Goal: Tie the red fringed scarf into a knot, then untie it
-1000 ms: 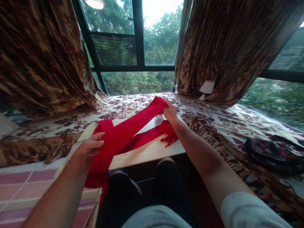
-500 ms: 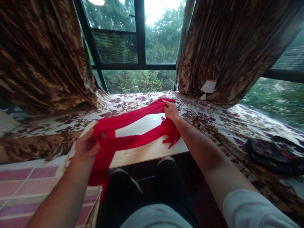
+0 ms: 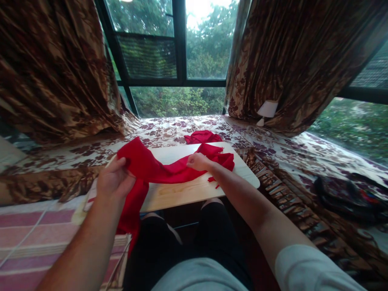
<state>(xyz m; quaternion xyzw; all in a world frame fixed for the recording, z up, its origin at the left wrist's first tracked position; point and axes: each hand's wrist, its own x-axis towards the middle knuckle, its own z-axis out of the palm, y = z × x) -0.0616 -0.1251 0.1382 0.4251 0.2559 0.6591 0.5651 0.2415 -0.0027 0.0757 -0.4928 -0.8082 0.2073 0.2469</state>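
Across the bench (image 3: 182,192): red scarf (image 3: 157,169) draped, left end hanging off its near edge. Left hand (image 3: 113,182) pinches bunched cloth, grip closed; right hand (image 3: 197,161), grip closed too, holds a fold mid-bench. Likely mid-fold; next calls for aligned edges.

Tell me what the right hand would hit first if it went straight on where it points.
The right hand, pinching the red scarf, points left across the board. Straight on, it would probably meet the scarf's raised fold at the left hand; depth is unclear.

A plain red scarf (image 3: 157,169) lies on a pale wooden board (image 3: 188,192) beside brown floral curtains (image 3: 54,68).
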